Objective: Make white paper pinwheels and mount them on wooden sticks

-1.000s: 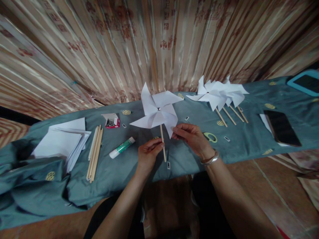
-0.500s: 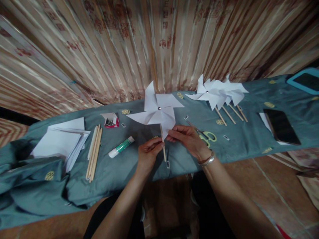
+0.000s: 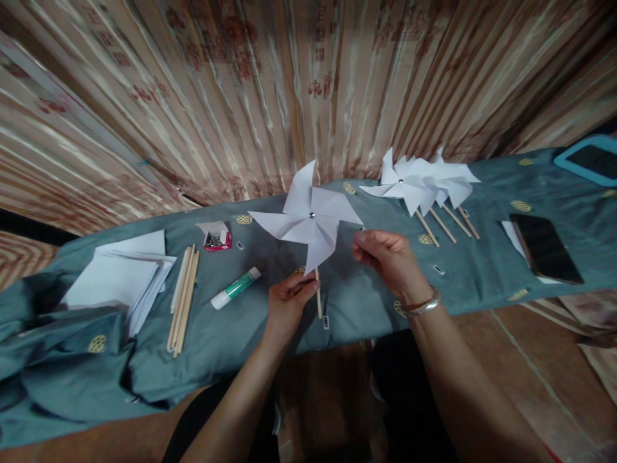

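The right hand has shifted rightward off the pinwheel, curled closed; the left hand, lower centre, grips its stick. Spinning seems in hand; another push calls for steadiness.

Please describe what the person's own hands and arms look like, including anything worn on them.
The left hand and right hand are ungloved, and no sleeve covers the visible forearms. A silvery band circles the right wrist; nothing shows on the left wrist. Finer details are too small to tell.

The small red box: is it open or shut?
Open. The small red box has its flap raised, and metal pieces show inside.
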`<state>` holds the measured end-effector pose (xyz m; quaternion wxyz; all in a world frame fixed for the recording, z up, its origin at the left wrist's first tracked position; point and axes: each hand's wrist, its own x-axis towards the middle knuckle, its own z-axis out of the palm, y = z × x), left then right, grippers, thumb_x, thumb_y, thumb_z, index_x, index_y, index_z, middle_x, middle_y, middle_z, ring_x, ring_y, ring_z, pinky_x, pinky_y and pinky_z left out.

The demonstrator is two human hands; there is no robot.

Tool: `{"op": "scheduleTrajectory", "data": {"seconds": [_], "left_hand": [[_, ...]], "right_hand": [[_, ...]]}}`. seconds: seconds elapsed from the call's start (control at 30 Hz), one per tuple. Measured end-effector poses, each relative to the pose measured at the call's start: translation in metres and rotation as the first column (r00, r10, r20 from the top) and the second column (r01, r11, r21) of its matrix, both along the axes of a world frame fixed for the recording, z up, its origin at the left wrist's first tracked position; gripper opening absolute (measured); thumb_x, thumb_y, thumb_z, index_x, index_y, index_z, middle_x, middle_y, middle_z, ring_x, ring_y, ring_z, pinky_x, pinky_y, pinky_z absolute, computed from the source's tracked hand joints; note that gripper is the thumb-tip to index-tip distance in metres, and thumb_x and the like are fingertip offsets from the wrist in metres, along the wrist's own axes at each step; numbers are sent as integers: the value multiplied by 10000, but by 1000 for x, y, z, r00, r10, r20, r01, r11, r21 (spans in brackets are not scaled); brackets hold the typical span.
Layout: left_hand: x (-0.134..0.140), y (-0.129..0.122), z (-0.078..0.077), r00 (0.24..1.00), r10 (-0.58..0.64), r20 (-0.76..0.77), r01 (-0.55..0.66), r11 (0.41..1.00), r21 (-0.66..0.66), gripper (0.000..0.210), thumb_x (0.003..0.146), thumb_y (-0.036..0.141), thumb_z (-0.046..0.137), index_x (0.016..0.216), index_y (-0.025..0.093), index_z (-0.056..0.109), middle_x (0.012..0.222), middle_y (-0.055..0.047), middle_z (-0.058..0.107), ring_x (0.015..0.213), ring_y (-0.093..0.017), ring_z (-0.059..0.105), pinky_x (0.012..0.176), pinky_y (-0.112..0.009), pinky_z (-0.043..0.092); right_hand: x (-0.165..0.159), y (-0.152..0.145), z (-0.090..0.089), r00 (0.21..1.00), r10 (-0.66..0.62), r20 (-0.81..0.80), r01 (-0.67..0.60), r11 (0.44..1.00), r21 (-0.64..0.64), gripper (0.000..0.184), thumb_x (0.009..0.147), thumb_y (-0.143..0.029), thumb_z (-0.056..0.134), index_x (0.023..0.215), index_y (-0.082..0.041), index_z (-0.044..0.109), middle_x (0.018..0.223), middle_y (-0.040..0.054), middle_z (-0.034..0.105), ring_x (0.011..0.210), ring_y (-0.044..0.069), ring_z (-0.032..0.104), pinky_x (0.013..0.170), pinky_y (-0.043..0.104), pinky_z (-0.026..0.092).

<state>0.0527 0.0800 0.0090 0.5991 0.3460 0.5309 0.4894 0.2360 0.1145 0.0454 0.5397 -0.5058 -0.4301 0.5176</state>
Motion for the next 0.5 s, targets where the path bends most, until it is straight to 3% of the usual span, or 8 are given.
{"op": "scheduleTrajectory", "data": {"seconds": [0.1,0.17,0.27,0.5], "left_hand": [[-1,0,1,1000,-25,6,25,1000,-11,227,536,273,824,744,193,775,798,-47,763,759,-193,693,802,-338,543],[-1,1,0,999,-44,4,44,999,-19,243,516,292,834,730,192,775,776,-46,758,737,-192,691,781,-334,544],[-1,2,-2,998,-57,3,57,998,-27,248,489,294,844,706,194,774,746,-44,754,707,-190,685,745,-325,544],[-2,4,-4,997,-73,13,74,997,-30,219,492,263,832,693,195,775,720,-36,748,668,-167,672,717,-298,534]], "right_hand": [[12,8,-2,953,-304,10,301,946,118,285,668,-482,776,657,-211,691,620,-1,657,495,88,466,486,235,376],[17,13,-5,912,-406,63,390,903,178,250,673,-453,771,719,-218,700,692,4,679,561,108,522,553,253,425],[19,18,-10,899,-417,132,388,900,198,255,676,-456,752,765,-220,713,735,8,682,654,140,569,622,279,454],[13,19,-15,937,-335,102,328,941,78,252,621,-445,791,688,-213,722,573,-34,580,566,121,483,557,269,392]]}}
